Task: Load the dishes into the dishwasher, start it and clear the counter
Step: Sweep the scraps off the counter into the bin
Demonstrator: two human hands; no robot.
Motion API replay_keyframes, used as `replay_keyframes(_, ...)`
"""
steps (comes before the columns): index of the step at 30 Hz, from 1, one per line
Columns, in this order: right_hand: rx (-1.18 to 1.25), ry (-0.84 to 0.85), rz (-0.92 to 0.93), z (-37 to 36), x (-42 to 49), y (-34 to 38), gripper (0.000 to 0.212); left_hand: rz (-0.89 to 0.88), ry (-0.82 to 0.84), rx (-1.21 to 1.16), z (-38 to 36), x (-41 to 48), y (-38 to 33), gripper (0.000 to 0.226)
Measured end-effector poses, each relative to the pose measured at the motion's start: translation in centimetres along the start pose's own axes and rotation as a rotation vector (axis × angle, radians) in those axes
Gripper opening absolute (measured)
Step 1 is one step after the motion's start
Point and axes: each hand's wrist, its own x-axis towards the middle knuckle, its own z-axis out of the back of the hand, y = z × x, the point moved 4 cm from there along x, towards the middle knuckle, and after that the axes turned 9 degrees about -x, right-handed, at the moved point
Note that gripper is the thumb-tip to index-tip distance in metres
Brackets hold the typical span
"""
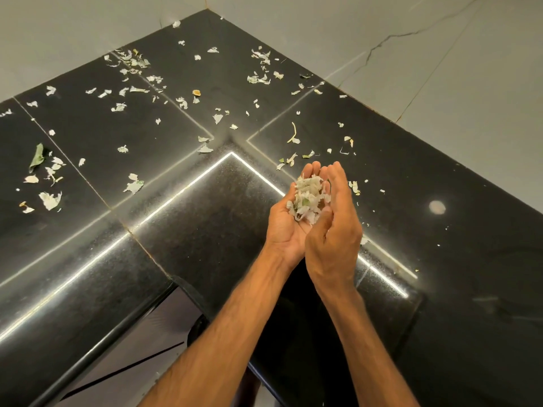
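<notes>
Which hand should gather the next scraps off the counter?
Right. The left hand is palm-up, cradling the pile of scraps; the right hand seems to grip nothing and sits nearest the loose scraps on the counter.

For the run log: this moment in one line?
phase: cleanup | left hand: cupped, carrying scrap pile | right hand: against pile | counter: scraps scattered

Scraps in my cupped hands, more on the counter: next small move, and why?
Probably carry the heap of scraps away to discard, right hand shielding the left hand: the palm looks full, so the loose bits on the counter need another pass.
</notes>
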Motion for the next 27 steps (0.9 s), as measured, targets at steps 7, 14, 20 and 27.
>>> replay_keyframes(7,0.077,-0.215,-0.119,3.1,1.6,-2.1,0.042,-0.022,-0.035,-0.039,-0.6,0.1,0.6,0.039)
replay_keyframes(14,-0.456,0.134,-0.204,5.4,-0.8,-8.3,0.075,-0.025,-0.009,-0.062,-0.9,-0.2,-0.6,0.038)
replay_keyframes(20,-0.872,0.271,-0.219,1.3,0.6,-9.5,0.115,0.003,-0.03,-0.093,-0.6,-0.8,-1.1,0.038)
replay_keyframes(27,-0.695,0.459,-0.039,-2.2,6.2,-8.5,0.101,-0.024,-0.032,-0.082,-0.5,-1.7,-2.7,0.037)
